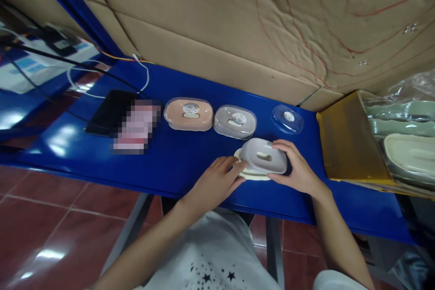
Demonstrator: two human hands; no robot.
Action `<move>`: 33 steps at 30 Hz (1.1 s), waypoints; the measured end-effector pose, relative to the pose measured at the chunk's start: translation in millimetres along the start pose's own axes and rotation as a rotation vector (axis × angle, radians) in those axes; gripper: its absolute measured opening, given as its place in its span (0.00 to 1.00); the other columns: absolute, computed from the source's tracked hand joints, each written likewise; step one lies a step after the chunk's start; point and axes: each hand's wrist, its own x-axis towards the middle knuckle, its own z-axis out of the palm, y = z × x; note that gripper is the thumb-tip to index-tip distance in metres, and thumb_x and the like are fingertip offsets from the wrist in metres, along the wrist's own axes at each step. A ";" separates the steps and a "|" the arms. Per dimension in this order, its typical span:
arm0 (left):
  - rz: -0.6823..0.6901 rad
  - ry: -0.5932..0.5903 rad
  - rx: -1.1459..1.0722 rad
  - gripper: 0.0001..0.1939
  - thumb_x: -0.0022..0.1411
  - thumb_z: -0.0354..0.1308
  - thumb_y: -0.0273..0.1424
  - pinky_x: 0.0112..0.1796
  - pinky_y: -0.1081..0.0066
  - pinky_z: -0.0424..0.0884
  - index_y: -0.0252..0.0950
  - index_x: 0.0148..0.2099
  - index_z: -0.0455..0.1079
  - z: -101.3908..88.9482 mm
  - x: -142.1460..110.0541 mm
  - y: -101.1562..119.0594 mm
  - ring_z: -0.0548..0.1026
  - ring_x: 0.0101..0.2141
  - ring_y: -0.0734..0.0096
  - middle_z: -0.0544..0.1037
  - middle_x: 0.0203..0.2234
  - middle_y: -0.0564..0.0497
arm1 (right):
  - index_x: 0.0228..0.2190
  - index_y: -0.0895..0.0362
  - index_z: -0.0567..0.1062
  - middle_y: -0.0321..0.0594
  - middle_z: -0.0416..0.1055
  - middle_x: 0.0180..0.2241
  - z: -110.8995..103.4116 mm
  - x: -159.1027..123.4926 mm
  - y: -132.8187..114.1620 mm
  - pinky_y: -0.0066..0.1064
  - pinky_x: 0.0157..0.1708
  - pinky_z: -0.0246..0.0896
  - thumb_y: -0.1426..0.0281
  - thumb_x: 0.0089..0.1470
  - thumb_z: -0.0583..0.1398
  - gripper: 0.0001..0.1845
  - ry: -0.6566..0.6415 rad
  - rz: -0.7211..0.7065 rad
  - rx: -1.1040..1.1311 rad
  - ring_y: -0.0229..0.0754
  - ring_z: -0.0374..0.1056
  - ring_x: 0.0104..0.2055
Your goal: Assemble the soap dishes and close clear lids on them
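A grey oval soap dish [271, 159] with a slot in its floor is gripped at its right end by my right hand [297, 170], thumb in front and fingers behind. It sits tilted over a cream oval tray [255, 176], which shows below it and at its left. My left hand [224, 174] pinches the left end of that tray, its fingertips close to the grey dish. Behind them, a clear lid [287, 119] with a round label lies on the blue table [190, 156]. Whether the dish touches the tray I cannot tell.
A peach soap dish [186, 114] and another grey soap dish [235, 122], both lidded and labelled, stand side by side. A carton [353, 140] at right holds cream and green pieces. A black object [107, 112] and a blurred pink item [137, 128] lie left, near a white cable [147, 74].
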 end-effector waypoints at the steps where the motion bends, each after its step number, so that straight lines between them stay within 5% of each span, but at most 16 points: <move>1: -0.014 0.011 -0.015 0.17 0.76 0.61 0.33 0.49 0.52 0.81 0.39 0.62 0.64 0.9 -0.2 -0.6 0.79 0.50 0.51 0.78 0.52 0.42 | 0.66 0.44 0.62 0.51 0.63 0.66 2.4 0.3 -1.0 0.60 0.66 0.64 0.56 0.58 0.72 0.42 -0.006 -0.004 -0.002 0.61 0.63 0.69; 10: -0.065 0.047 0.019 0.36 0.74 0.63 0.40 0.60 0.40 0.76 0.40 0.76 0.53 -2.4 1.8 -10.8 0.72 0.64 0.39 0.68 0.67 0.31 | 0.71 0.44 0.59 0.52 0.62 0.69 15.8 4.6 -14.9 0.60 0.66 0.65 0.55 0.60 0.70 0.45 -0.061 -0.036 -0.108 0.63 0.61 0.70; 14: -0.016 -0.026 0.065 0.32 0.76 0.60 0.39 0.63 0.38 0.72 0.40 0.75 0.56 -8.7 1.1 -16.5 0.67 0.69 0.38 0.61 0.73 0.31 | 0.72 0.47 0.60 0.54 0.63 0.69 19.6 6.6 -24.1 0.61 0.66 0.67 0.54 0.63 0.69 0.43 -0.055 -0.088 -0.236 0.64 0.62 0.70; 19: 0.018 -0.054 0.080 0.30 0.77 0.60 0.39 0.66 0.39 0.69 0.37 0.74 0.59 -18.2 -4.9 -23.3 0.67 0.70 0.43 0.64 0.72 0.30 | 0.74 0.48 0.59 0.57 0.61 0.72 27.1 8.8 -29.8 0.65 0.66 0.67 0.54 0.66 0.66 0.42 -0.086 -0.196 -0.391 0.68 0.62 0.72; 29: 0.002 0.007 0.159 0.23 0.74 0.62 0.33 0.64 0.43 0.71 0.35 0.68 0.69 -26.3 -12.5 -31.5 0.73 0.66 0.43 0.66 0.71 0.29 | 0.77 0.40 0.52 0.46 0.46 0.79 45.4 19.5 -41.9 0.68 0.72 0.56 0.61 0.67 0.66 0.46 -0.105 -0.206 -0.412 0.67 0.50 0.78; 33: 0.004 0.015 0.185 0.24 0.74 0.61 0.34 0.63 0.44 0.71 0.35 0.69 0.68 -26.5 -15.1 -36.9 0.73 0.66 0.43 0.65 0.72 0.30 | 0.76 0.40 0.53 0.45 0.55 0.77 30.6 31.5 -33.3 0.64 0.73 0.56 0.57 0.69 0.63 0.41 -0.155 -0.243 -0.368 0.61 0.54 0.77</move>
